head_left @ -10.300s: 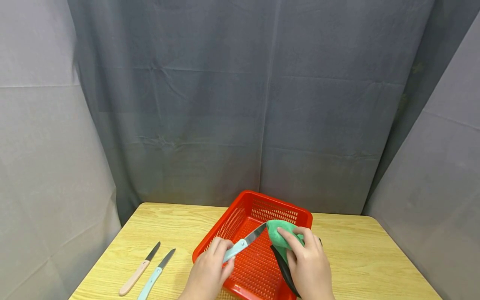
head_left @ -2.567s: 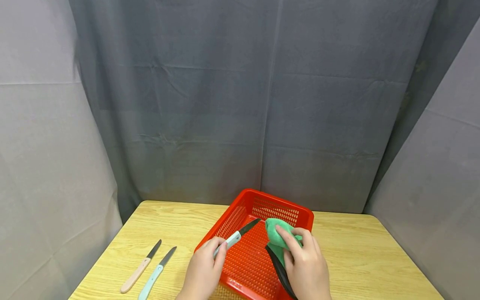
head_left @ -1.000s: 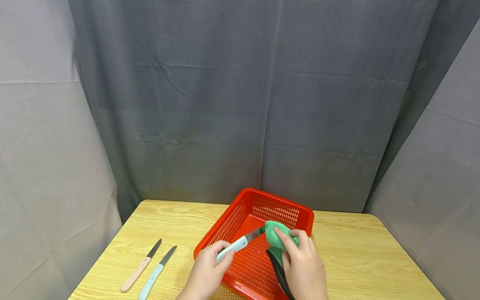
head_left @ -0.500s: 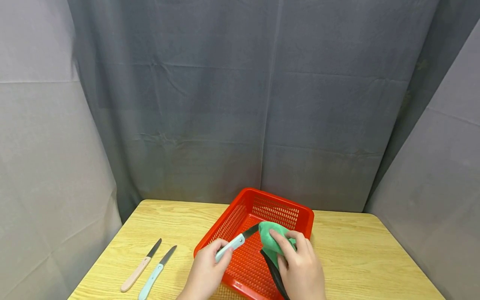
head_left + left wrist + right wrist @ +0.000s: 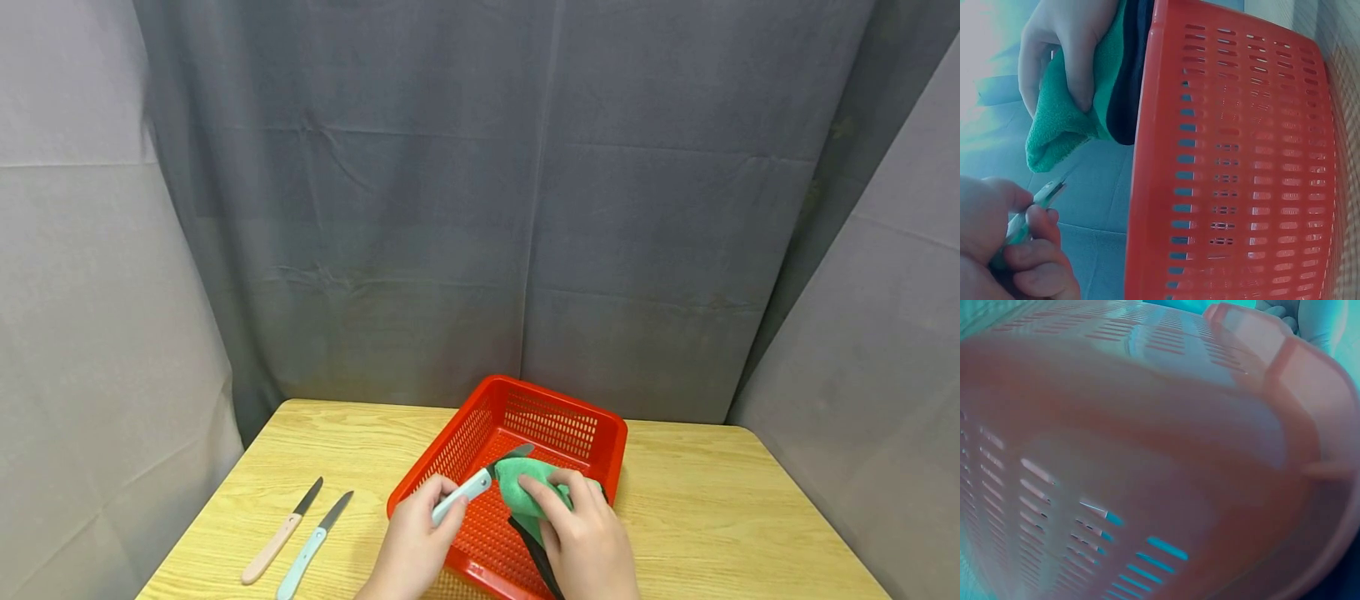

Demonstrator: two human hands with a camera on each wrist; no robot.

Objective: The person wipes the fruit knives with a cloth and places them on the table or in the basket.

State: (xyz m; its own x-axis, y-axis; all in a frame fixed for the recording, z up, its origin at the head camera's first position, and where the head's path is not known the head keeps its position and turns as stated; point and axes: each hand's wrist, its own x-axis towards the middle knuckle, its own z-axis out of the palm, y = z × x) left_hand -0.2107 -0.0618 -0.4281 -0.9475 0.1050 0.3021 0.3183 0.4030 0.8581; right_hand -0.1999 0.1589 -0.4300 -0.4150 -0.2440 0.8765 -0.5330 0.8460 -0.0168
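Observation:
My left hand grips the pale blue handle of a small knife, its blade slanting up to the right above the red basket. The right hand holds a folded green cloth against the blade close to the handle; the tip shows beyond the cloth's upper edge. A dark trim strip hangs along the cloth's lower side. In the left wrist view, fingers curl round the knife handle, and the green cloth is bunched under the other hand. Part of the blade is hidden by the cloth.
A red plastic basket with slotted walls stands under both hands on the wooden table. To the left lie a knife with a beige handle and another with a light blue handle. Grey curtains enclose the table.
The right hand has slid the cloth left and down along the blade, from near the tip towards the handle, so the tip now shows. The left hand has barely moved.

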